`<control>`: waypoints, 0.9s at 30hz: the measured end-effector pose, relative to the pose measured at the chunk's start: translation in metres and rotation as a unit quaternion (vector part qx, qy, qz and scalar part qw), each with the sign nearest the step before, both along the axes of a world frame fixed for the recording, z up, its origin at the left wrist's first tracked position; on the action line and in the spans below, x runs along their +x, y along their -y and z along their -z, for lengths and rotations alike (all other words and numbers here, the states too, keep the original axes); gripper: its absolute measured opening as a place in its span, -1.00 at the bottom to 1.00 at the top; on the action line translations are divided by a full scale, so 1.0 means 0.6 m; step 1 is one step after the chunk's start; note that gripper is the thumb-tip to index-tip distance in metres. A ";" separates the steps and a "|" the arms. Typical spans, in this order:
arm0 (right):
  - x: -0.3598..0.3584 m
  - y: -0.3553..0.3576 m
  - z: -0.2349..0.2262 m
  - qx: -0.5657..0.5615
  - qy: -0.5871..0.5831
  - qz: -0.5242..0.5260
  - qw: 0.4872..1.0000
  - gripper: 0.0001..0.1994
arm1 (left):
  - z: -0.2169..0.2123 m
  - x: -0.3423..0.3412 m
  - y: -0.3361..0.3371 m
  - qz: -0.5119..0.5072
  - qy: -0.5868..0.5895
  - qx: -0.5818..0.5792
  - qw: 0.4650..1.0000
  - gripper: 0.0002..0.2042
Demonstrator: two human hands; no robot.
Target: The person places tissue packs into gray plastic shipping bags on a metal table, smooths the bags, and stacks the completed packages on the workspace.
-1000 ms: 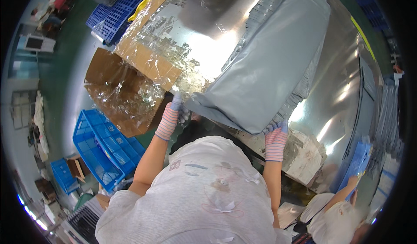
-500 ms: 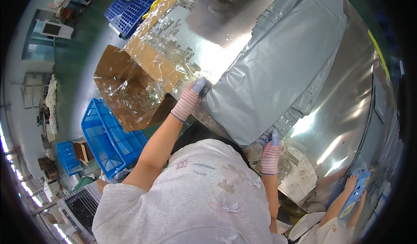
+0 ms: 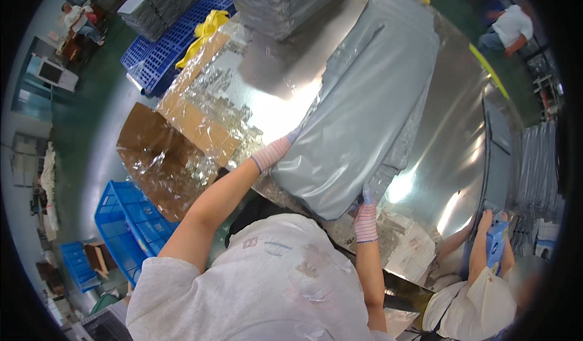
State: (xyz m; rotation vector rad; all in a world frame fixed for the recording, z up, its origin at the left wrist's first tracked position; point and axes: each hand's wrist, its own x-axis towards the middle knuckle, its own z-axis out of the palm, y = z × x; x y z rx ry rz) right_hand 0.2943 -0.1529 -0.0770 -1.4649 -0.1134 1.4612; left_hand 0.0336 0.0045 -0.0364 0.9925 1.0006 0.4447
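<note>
A long, thick stack of grey plastic bags [image 3: 364, 98] lies slantwise on the shiny metal table [image 3: 446, 137], its layered edges showing along the sides. Both hands wear striped pink gloves with blue-grey fingertips. My left hand [image 3: 276, 153] grips the stack's left edge near its close end, with the fingertips partly hidden by the plastic. At the near right corner, my right hand [image 3: 365, 219] is closed on the edge, its thumb up and its other fingers mostly hidden beneath.
A tall grey bundle [image 3: 279, 7] stands farther back. Left are an open cardboard box [image 3: 161, 159] with clear film, blue crates [image 3: 124, 231] and a blue pallet [image 3: 176, 37] carrying grey bundles. At lower right, a co-worker's hands hold a blue object [image 3: 496, 244].
My view has shifted, showing more of the tall bundle at the back. My left hand has turned and reaches farther along the stack's left edge; the right stays at the near corner.
</note>
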 end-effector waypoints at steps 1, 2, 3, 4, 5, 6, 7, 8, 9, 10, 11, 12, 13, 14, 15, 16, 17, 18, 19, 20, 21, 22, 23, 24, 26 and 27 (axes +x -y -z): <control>0.003 -0.006 0.001 0.010 -0.011 0.006 1.000 -0.44 | -0.039 0.005 0.011 -0.050 0.048 -0.085 0.994 -0.46; 0.007 -0.004 0.018 0.018 -0.025 0.005 0.999 -0.42 | -0.040 -0.004 0.018 -0.029 0.103 -0.094 0.990 -0.38; 0.006 -0.006 0.031 0.046 -0.047 -0.006 0.998 -0.41 | -0.032 -0.017 0.019 -0.005 0.157 -0.102 0.982 -0.30; 0.002 -0.008 0.034 0.072 -0.068 -0.014 0.995 -0.40 | -0.033 -0.028 0.017 -0.001 0.186 -0.107 0.977 -0.28; -0.001 -0.011 0.036 0.059 -0.063 -0.032 0.996 -0.41 | -0.038 -0.044 0.010 0.000 0.199 -0.129 0.972 -0.30; -0.014 -0.012 0.024 0.042 -0.060 -0.047 0.996 -0.42 | -0.051 -0.060 0.007 0.003 0.210 -0.155 0.965 -0.33; -0.042 -0.017 0.000 0.021 -0.058 -0.066 0.996 -0.43 | -0.058 -0.086 0.005 0.001 0.219 -0.184 0.958 -0.35; -0.068 -0.027 -0.028 0.022 -0.073 -0.099 0.992 -0.44 | -0.057 -0.116 -0.004 -0.002 0.213 -0.191 0.958 -0.38; -0.108 -0.040 -0.077 0.022 -0.089 -0.130 0.987 -0.45 | -0.053 -0.151 -0.018 -0.004 0.206 -0.199 0.958 -0.41; -0.142 -0.047 -0.087 0.037 -0.107 -0.159 0.981 -0.47 | -0.057 -0.183 -0.031 -0.003 0.197 -0.205 0.959 -0.43; -0.176 -0.054 -0.098 0.053 -0.123 -0.187 0.973 -0.48 | -0.069 -0.212 -0.045 0.001 0.157 -0.149 0.976 -0.45; -0.205 -0.060 -0.092 0.081 -0.138 -0.212 0.964 -0.51 | -0.088 -0.238 -0.059 0.007 0.118 -0.093 0.989 -0.46; -0.237 -0.063 -0.098 0.055 -0.132 -0.288 0.947 -0.51 | -0.105 -0.269 -0.062 0.005 0.075 -0.038 0.996 -0.47; -0.269 -0.066 -0.106 0.028 -0.124 -0.361 0.924 -0.48 | -0.123 -0.300 -0.057 -0.003 0.028 0.009 1.000 -0.47; -0.301 -0.069 -0.110 0.029 -0.135 -0.412 0.901 -0.49 | -0.144 -0.331 -0.049 -0.012 -0.019 0.054 0.998 -0.48; -0.331 -0.071 -0.110 0.030 -0.147 -0.462 0.874 -0.50 | -0.167 -0.361 -0.039 -0.021 -0.069 0.097 0.993 -0.48; -0.343 -0.067 -0.061 0.076 -0.057 -0.559 0.824 -0.50 | -0.197 -0.382 -0.021 -0.031 -0.075 0.074 0.994 -0.48; -0.358 -0.063 -0.013 0.128 0.034 -0.642 0.756 -0.50 | -0.210 -0.406 0.002 -0.043 -0.084 0.049 0.994 -0.49; -0.374 -0.065 -0.025 0.176 0.043 -0.691 0.700 -0.50 | -0.200 -0.442 0.028 -0.045 -0.097 0.062 0.992 -0.51; -0.383 -0.069 -0.041 0.226 0.056 -0.723 0.651 -0.49 | -0.180 -0.471 0.046 -0.035 -0.106 0.078 0.991 -0.54; -0.393 -0.082 -0.089 0.198 0.017 -0.754 0.626 -0.49 | -0.135 -0.510 0.079 -0.052 -0.107 0.086 0.989 -0.57; -0.387 -0.095 -0.115 0.165 -0.012 -0.774 0.611 -0.49 | -0.142 -0.506 0.104 -0.075 -0.098 0.066 0.990 -0.51; -0.386 -0.106 -0.115 0.149 -0.024 -0.747 0.648 -0.52 | -0.120 -0.521 0.141 -0.190 -0.026 -0.009 0.981 -0.55; -0.383 -0.114 -0.109 0.133 -0.036 -0.717 0.683 -0.54 | -0.096 -0.537 0.178 -0.309 0.051 -0.069 0.947 -0.58; -0.362 -0.143 -0.088 0.034 -0.034 -0.632 0.773 -0.53 | -0.162 -0.522 0.201 -0.373 0.087 -0.172 0.908 -0.64; -0.349 -0.168 -0.075 -0.039 -0.024 -0.580 0.813 -0.50 | -0.188 -0.520 0.218 -0.414 0.107 -0.218 0.877 -0.66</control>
